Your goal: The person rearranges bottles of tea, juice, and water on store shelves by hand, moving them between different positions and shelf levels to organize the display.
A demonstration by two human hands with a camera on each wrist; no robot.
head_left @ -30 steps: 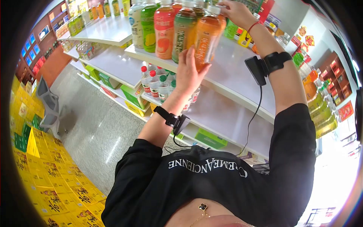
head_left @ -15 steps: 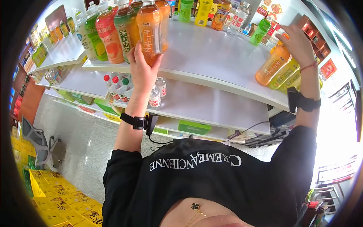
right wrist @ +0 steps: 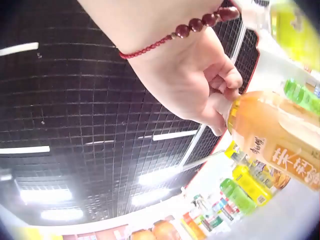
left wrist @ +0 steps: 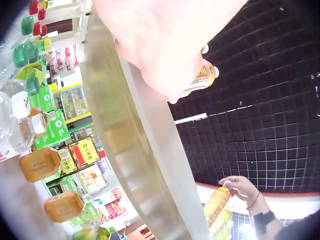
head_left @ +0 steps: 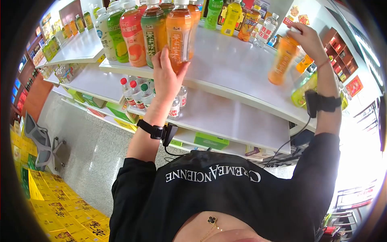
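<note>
My left hand (head_left: 166, 80) holds the lower part of an orange tea bottle (head_left: 178, 36) at the shelf's front edge, fingers on one side and thumb on the other. That bottle (left wrist: 202, 75) is mostly hidden by the hand in the left wrist view. Out to the right, my right hand (head_left: 306, 38) pinches a second orange tea bottle (head_left: 282, 62) by its cap, and the bottle hangs tilted over the shelf's right part. The pinched white cap (right wrist: 220, 104) shows in the right wrist view. Beside the left-hand bottle stand a green tea bottle (head_left: 153, 34) and a pink peach drink (head_left: 134, 38).
Yellow-green bottles (head_left: 304, 90) stand at the right, near my right forearm. Along the back of the white shelf (head_left: 225, 68) are a yellow bottle (head_left: 231, 20) and a clear water bottle (head_left: 266, 30). Red- and green-capped water bottles (head_left: 135, 94) fill part of the lower shelf.
My right hand has left the left-hand row, swung right and taken an orange bottle by the cap, drawing it away from the yellow-green bottles. My left hand stays at its bottle.
</note>
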